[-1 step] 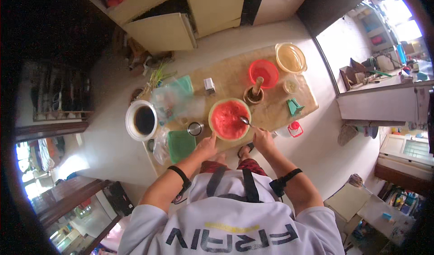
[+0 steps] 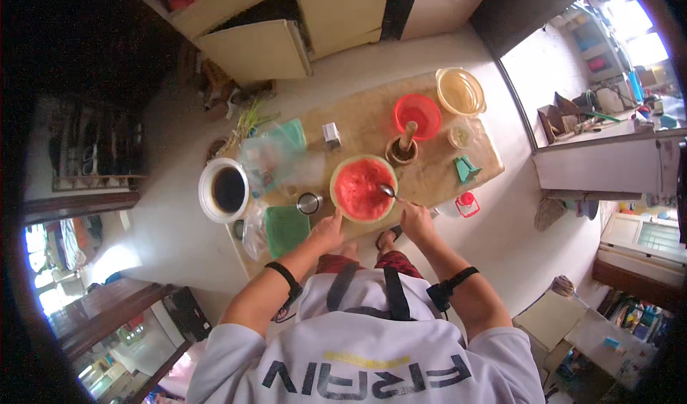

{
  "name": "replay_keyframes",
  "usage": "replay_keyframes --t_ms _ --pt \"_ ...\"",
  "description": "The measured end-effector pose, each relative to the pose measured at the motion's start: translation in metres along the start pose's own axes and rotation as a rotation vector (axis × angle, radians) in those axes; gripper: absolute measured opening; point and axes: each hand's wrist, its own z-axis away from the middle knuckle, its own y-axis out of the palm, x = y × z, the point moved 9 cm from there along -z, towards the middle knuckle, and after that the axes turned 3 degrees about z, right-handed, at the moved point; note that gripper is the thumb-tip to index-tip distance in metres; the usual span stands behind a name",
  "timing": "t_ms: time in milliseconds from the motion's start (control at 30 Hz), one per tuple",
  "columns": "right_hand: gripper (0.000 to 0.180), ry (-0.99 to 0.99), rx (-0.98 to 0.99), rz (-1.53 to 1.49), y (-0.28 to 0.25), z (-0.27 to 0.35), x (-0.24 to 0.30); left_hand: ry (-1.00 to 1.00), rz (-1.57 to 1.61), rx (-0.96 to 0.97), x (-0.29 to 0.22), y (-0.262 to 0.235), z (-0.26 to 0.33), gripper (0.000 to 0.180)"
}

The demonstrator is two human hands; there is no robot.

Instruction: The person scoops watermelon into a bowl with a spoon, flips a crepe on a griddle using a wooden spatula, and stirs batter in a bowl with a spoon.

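Observation:
A round, pale-rimmed bowl (image 2: 333, 189) full of wet red pulp (image 2: 361, 182) is at the near edge of the table. My left hand (image 2: 329, 231) is closed at its lower-left rim. My right hand (image 2: 416, 219) grips the handle of a metal spoon (image 2: 387, 190), whose head rests on the pulp near the right side. Just beyond the bowl stands a mortar (image 2: 401, 157) with a wooden pestle (image 2: 408, 133) leaning in it. Left of the bowl are a round clear-and-metal container (image 2: 309, 203) and a green tray (image 2: 288, 231).
Toward the far right are a red basin (image 2: 429, 121), a yellowish basket (image 2: 461, 93), a small tub (image 2: 460, 136) and a green plastic piece (image 2: 467, 169). A red-capped jug (image 2: 466, 203) stands beside the table. Leftward lie plastic bags (image 2: 275, 162) and a white bucket of dark liquid (image 2: 209, 202).

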Motion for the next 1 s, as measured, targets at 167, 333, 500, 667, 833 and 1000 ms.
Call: replay_keyframes --t_ms 167,333,500,667,833,1000 --pt "0.024 -0.022 -0.087 -0.049 -0.014 0.001 0.011 0.021 -0.036 -0.015 0.001 0.002 0.0 0.08" --pt "0.026 0.093 -0.022 -0.12 -0.017 -0.001 0.013 -0.022 -0.042 -0.007 0.005 0.002 0.001 0.078" --pt "0.036 0.143 0.029 -0.165 -0.002 0.0 0.003 0.011 -0.036 0.013 0.005 0.007 -0.001 0.08" --pt "0.036 0.148 0.044 -0.144 0.013 -0.004 0.012 0.097 -0.027 -0.052 0.006 0.004 0.0 0.08" --pt "0.025 0.168 0.0 -0.261 0.032 -0.004 -0.005 0.092 -0.038 -0.075 -0.005 -0.002 0.001 0.076" --pt "0.027 0.261 0.08 -0.266 0.043 -0.008 -0.011 0.049 -0.032 -0.016 -0.008 -0.008 0.006 0.075"
